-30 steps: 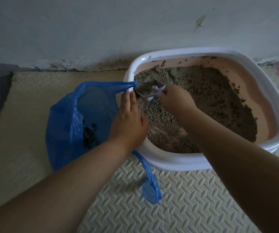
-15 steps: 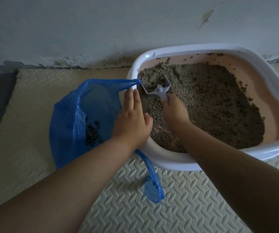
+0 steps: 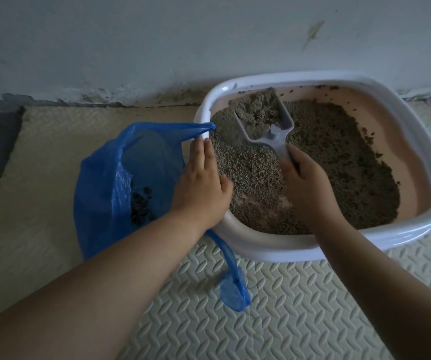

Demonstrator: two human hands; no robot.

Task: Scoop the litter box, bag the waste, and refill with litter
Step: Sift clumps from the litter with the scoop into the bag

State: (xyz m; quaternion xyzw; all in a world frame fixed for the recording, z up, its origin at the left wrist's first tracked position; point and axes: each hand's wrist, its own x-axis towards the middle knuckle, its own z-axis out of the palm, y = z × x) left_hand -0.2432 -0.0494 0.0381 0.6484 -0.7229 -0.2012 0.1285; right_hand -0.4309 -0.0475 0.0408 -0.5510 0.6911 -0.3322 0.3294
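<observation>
Against the wall at 1 o'clock sits the litter box [image 3: 274,249], its grey litter [image 3: 339,165] banked toward 3 o'clock. The right hand [image 3: 305,183] grips the scoop [image 3: 274,136] by its handle, fingers curled round it. The scoop's bowl, heaped with litter, points to 11 o'clock. The left hand [image 3: 201,188] lies flat, fingers straight and together, on the box's 9 o'clock rim, at the mouth of the blue bag [image 3: 100,193], which holds dark clumps [image 3: 140,203].

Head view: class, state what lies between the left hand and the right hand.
Grey litter inside the litter box lies between the left hand and the right hand gripping the scoop, seen in the head view.
</observation>
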